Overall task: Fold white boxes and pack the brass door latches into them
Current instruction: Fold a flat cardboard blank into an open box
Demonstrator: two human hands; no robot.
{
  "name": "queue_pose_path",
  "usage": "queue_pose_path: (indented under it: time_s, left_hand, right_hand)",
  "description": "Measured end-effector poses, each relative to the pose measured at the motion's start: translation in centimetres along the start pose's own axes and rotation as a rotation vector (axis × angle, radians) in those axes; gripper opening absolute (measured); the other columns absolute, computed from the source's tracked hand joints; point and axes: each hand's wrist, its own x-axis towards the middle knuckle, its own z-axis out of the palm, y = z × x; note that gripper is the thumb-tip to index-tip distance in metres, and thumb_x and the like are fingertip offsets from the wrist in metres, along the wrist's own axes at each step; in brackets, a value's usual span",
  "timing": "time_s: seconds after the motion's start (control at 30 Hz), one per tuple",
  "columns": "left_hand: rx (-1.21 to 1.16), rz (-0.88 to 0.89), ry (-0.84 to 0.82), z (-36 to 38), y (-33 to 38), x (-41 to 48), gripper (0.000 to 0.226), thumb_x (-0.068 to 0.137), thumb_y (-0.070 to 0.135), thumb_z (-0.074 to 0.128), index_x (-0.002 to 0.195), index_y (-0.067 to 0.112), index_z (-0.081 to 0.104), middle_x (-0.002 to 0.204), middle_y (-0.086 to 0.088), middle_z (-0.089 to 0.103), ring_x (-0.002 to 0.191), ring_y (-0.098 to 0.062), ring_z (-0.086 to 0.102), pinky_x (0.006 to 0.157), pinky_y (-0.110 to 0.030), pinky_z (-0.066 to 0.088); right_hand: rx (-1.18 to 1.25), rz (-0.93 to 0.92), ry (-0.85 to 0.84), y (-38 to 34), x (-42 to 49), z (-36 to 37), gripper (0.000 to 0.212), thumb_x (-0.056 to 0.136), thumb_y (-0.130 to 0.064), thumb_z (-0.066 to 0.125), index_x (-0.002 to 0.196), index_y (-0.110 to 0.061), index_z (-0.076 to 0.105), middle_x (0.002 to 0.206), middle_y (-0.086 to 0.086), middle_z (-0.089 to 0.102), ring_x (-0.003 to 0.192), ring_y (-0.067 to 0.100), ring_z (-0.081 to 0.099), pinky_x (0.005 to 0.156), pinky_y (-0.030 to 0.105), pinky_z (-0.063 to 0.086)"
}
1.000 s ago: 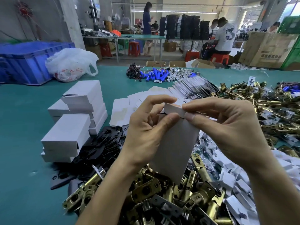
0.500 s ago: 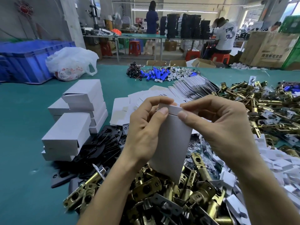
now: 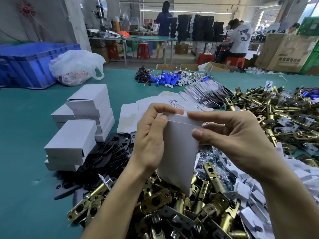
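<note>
White box [image 3: 177, 149] upright between both hands, left [image 3: 150, 140] and right [image 3: 238, 140] pinching its top.

A white box [image 3: 179, 149] is held upright above the near heap, tapering to its lower corner, its top flap creased over. The left hand [image 3: 148, 138] and right hand [image 3: 241, 140] pinch its upper edge with their fingers. Brass latches [image 3: 155, 204] lie heaped on the surface [image 3: 25, 135] below it, and a second heap [image 3: 276, 114] spreads to the right. Folded boxes [image 3: 72, 140] sit stacked at the left. Flat blanks [image 3: 203, 94] fan out behind.
</note>
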Motion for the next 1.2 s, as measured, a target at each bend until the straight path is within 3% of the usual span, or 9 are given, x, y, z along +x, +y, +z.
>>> queue_pose_path:
  time_s: [0.1, 0.13, 0.23, 0.33, 0.5, 0.7, 0.97, 1.13, 1.2]
  left_hand:
    - [0.018, 0.017, -0.038, 0.1, -0.2, -0.1, 0.007, 0.095, 0.036, 0.056, 0.094, 0.029, 0.058, 0.116, -0.007, 0.072, 0.115, -0.026, 0.066, 0.103, -0.051, 0.050]
    - [0.036, 0.019, -0.049, 0.0, -0.2, -0.2, 0.014, 0.091, 0.041, 0.062, 0.096, 0.029, 0.056, 0.119, -0.007, 0.071, 0.116, -0.026, 0.066, 0.103, -0.052, 0.050]
    - [0.067, -0.002, -0.124, -0.4, -0.3, -0.2, 0.025, 0.079, 0.044, 0.072, 0.099, 0.040, 0.057, 0.126, 0.000, 0.068, 0.109, -0.027, 0.070, 0.093, -0.050, 0.057]
    - [-0.002, -0.016, -0.204, -0.8, -0.3, -0.2, 0.034, 0.078, 0.032, 0.079, 0.107, 0.035, 0.061, 0.123, -0.002, 0.069, 0.097, -0.029, 0.074, 0.078, -0.048, 0.063]
    - [-0.030, -0.023, -0.185, -1.0, -0.3, -0.1, 0.037, 0.074, 0.026, 0.083, 0.103, 0.037, 0.063, 0.119, -0.004, 0.072, 0.093, -0.028, 0.075, 0.075, -0.047, 0.064]
    - [-0.046, -0.022, -0.133, -1.1, -0.1, -0.1, 0.036, 0.071, 0.015, 0.086, 0.093, 0.036, 0.068, 0.102, -0.006, 0.076, 0.079, -0.021, 0.076, 0.062, -0.031, 0.060]
    - [0.002, -0.045, -0.088, -1.2, -0.2, -0.2, 0.037, 0.070, 0.019, 0.087, 0.100, 0.029, 0.068, 0.099, -0.005, 0.076, 0.076, -0.021, 0.075, 0.065, -0.035, 0.062]
    - [0.069, -0.038, -0.091, -1.4, -0.2, -0.1, 0.035, 0.069, 0.022, 0.088, 0.097, 0.035, 0.072, 0.097, 0.000, 0.077, 0.073, -0.021, 0.076, 0.061, -0.036, 0.063]
    - [0.082, -0.026, -0.059, -1.3, -0.3, -0.1, 0.029, 0.068, 0.023, 0.088, 0.091, 0.035, 0.074, 0.094, 0.001, 0.077, 0.073, -0.020, 0.075, 0.063, -0.040, 0.064]
  right_hand:
    - [-0.059, -0.041, 0.016, 0.4, 0.1, 0.5, 0.027, 0.074, -0.026, 0.074, 0.099, -0.031, 0.078, 0.108, -0.006, 0.075, 0.099, 0.030, 0.069, 0.083, 0.059, 0.056]
    - [-0.053, -0.052, 0.016, 0.5, 0.1, 0.6, 0.025, 0.075, -0.026, 0.075, 0.100, -0.031, 0.078, 0.109, -0.006, 0.075, 0.100, 0.031, 0.068, 0.084, 0.060, 0.055]
    - [-0.019, -0.026, 0.016, 0.8, 0.1, 0.3, 0.024, 0.079, -0.027, 0.075, 0.103, -0.028, 0.077, 0.103, 0.000, 0.075, 0.094, 0.040, 0.066, 0.081, 0.063, 0.055]
    - [-0.022, 0.000, 0.057, 1.0, 0.0, 0.1, 0.022, 0.080, -0.022, 0.074, 0.102, -0.024, 0.074, 0.098, 0.002, 0.073, 0.089, 0.042, 0.067, 0.077, 0.055, 0.056]
    - [0.012, -0.021, 0.101, 0.9, 0.0, 0.2, 0.026, 0.071, -0.023, 0.074, 0.096, -0.015, 0.073, 0.096, 0.014, 0.071, 0.085, 0.043, 0.068, 0.072, 0.047, 0.058]
    - [0.009, -0.038, 0.055, 1.1, 0.1, 0.6, 0.026, 0.075, -0.025, 0.071, 0.100, -0.028, 0.076, 0.100, 0.007, 0.076, 0.092, 0.040, 0.069, 0.078, 0.052, 0.058]
    - [-0.010, -0.043, 0.061, 1.6, 0.4, 1.0, 0.023, 0.086, -0.013, 0.066, 0.103, -0.027, 0.074, 0.096, 0.010, 0.077, 0.089, 0.033, 0.073, 0.077, 0.048, 0.061]
    - [-0.004, -0.035, 0.056, 1.5, 0.4, 0.7, 0.025, 0.088, 0.000, 0.064, 0.099, -0.021, 0.074, 0.092, 0.011, 0.076, 0.084, 0.026, 0.074, 0.072, 0.029, 0.061]
    - [-0.036, -0.037, 0.063, 1.5, 0.4, 0.7, 0.022, 0.089, 0.001, 0.064, 0.098, -0.016, 0.074, 0.093, 0.009, 0.075, 0.086, 0.030, 0.072, 0.073, 0.037, 0.061]
